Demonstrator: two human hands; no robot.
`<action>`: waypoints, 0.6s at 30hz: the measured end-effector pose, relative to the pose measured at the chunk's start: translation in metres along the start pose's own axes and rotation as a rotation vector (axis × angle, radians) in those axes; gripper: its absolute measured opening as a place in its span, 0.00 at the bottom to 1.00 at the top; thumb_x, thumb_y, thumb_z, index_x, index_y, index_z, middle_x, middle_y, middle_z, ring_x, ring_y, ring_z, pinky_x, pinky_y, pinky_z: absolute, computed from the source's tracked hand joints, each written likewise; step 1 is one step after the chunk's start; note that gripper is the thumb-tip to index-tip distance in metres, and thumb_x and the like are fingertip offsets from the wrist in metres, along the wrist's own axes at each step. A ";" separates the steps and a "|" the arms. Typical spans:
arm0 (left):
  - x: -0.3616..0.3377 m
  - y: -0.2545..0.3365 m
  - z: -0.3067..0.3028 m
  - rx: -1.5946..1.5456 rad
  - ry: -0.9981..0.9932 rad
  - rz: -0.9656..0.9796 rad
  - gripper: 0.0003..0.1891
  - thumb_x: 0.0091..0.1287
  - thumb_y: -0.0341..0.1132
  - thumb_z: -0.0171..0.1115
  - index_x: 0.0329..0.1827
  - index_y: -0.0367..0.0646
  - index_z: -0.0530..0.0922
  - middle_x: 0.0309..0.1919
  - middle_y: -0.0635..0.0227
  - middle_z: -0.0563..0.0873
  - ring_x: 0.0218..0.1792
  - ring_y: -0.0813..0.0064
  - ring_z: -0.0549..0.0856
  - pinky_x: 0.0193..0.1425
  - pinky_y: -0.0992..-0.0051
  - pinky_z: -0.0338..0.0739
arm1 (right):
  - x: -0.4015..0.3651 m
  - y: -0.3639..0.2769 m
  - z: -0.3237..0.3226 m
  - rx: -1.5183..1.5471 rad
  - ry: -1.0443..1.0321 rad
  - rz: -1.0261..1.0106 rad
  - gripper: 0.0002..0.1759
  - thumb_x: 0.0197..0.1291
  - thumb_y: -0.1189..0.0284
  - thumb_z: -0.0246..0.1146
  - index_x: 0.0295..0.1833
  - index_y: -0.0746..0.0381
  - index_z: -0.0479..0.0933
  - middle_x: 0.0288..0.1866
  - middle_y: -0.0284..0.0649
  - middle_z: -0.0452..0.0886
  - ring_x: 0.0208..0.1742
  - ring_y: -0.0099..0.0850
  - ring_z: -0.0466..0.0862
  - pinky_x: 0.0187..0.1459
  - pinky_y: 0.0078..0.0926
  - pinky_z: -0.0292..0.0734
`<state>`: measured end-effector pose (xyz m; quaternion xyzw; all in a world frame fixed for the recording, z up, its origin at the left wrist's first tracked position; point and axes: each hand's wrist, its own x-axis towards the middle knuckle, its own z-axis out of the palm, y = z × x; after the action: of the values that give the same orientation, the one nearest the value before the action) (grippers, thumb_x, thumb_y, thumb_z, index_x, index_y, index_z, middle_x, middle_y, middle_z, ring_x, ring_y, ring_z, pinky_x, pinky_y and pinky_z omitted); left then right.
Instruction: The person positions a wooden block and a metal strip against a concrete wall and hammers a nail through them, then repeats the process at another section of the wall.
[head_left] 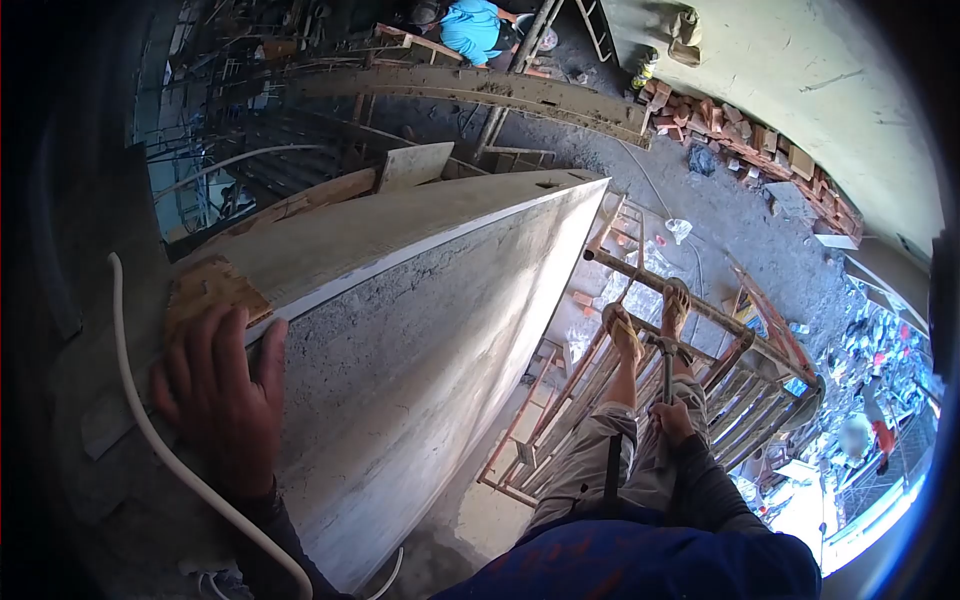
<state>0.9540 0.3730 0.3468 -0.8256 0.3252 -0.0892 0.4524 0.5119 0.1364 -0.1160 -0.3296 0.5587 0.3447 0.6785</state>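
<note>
My left hand rests at the near end of a concrete beam. Its fingertips touch a rough piece of wood, with the thumb spread apart beside a white edge strip. Down by my knees, my right hand is closed around a grey rod. The rod overlaps the scaffold's crossbar at its far end; I cannot tell whether it is a tool or part of the frame. My sandalled feet stand on the scaffold.
A pale hose curves past my left arm. Beyond the beam, a person in a blue shirt is near a mud-stained plank. Stacked bricks line the wall. Rubble and another person in red appear at right.
</note>
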 end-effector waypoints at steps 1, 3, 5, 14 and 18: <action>0.000 0.000 0.000 -0.006 -0.001 -0.004 0.22 0.64 0.53 0.71 0.53 0.51 0.79 0.52 0.74 0.84 0.55 0.69 0.82 0.64 0.62 0.62 | 0.002 0.002 -0.001 0.007 0.001 0.000 0.08 0.54 0.80 0.63 0.40 0.63 0.72 0.22 0.35 0.73 0.15 0.26 0.72 0.16 0.26 0.70; 0.001 0.001 -0.001 -0.019 -0.002 -0.012 0.22 0.64 0.53 0.71 0.53 0.51 0.79 0.52 0.74 0.84 0.55 0.69 0.82 0.64 0.62 0.63 | 0.001 -0.001 0.001 -0.001 0.004 -0.003 0.08 0.54 0.80 0.63 0.40 0.63 0.72 0.22 0.35 0.73 0.14 0.26 0.72 0.16 0.26 0.70; 0.001 0.000 0.000 -0.025 -0.001 -0.013 0.22 0.64 0.53 0.71 0.53 0.51 0.79 0.52 0.74 0.84 0.55 0.70 0.82 0.63 0.63 0.63 | -0.002 -0.004 0.002 -0.030 0.011 -0.009 0.09 0.54 0.80 0.63 0.40 0.63 0.72 0.22 0.35 0.73 0.14 0.26 0.72 0.16 0.26 0.70; 0.001 0.001 0.000 -0.022 0.022 -0.021 0.22 0.62 0.52 0.73 0.53 0.52 0.80 0.55 0.73 0.83 0.55 0.68 0.82 0.61 0.63 0.65 | 0.002 0.000 0.000 -0.058 0.024 -0.001 0.09 0.53 0.80 0.64 0.40 0.63 0.72 0.21 0.35 0.73 0.13 0.26 0.72 0.15 0.27 0.70; 0.001 0.001 0.000 -0.006 0.025 -0.022 0.22 0.62 0.52 0.73 0.53 0.53 0.80 0.57 0.72 0.83 0.57 0.67 0.81 0.60 0.63 0.66 | -0.005 -0.010 0.006 -0.014 0.018 0.024 0.10 0.53 0.81 0.64 0.40 0.64 0.72 0.21 0.35 0.72 0.13 0.27 0.71 0.15 0.28 0.70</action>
<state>0.9540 0.3719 0.3461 -0.8292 0.3219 -0.1034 0.4451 0.5226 0.1357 -0.1094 -0.3307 0.5664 0.3536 0.6669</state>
